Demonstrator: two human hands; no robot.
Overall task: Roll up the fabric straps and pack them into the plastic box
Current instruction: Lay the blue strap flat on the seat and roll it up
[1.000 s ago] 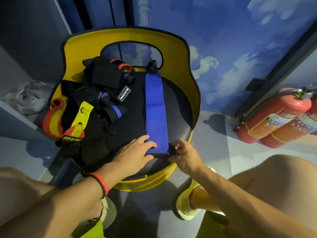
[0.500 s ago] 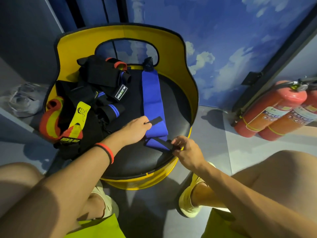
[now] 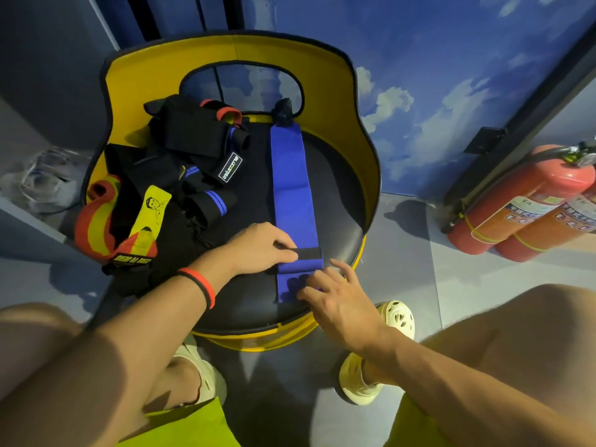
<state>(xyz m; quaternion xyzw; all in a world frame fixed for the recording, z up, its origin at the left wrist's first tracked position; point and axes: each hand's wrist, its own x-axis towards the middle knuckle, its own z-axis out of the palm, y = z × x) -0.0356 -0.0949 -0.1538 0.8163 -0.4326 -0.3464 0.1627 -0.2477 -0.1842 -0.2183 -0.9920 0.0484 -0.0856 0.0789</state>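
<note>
Blue strap lies flat under hands, left and right.

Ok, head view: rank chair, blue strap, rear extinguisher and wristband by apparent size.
1. chair
2-3. blue strap and rear extinguisher: look alike, and the extinguisher sits farther off, so unranked
4. wristband

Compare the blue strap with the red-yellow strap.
The blue strap lies flat along the seat; the red-yellow strap is bunched at its left edge. The blue strap is plain, the red-yellow strap striped. The left hand and right hand rest on the blue strap only. Both are fabric.
</note>
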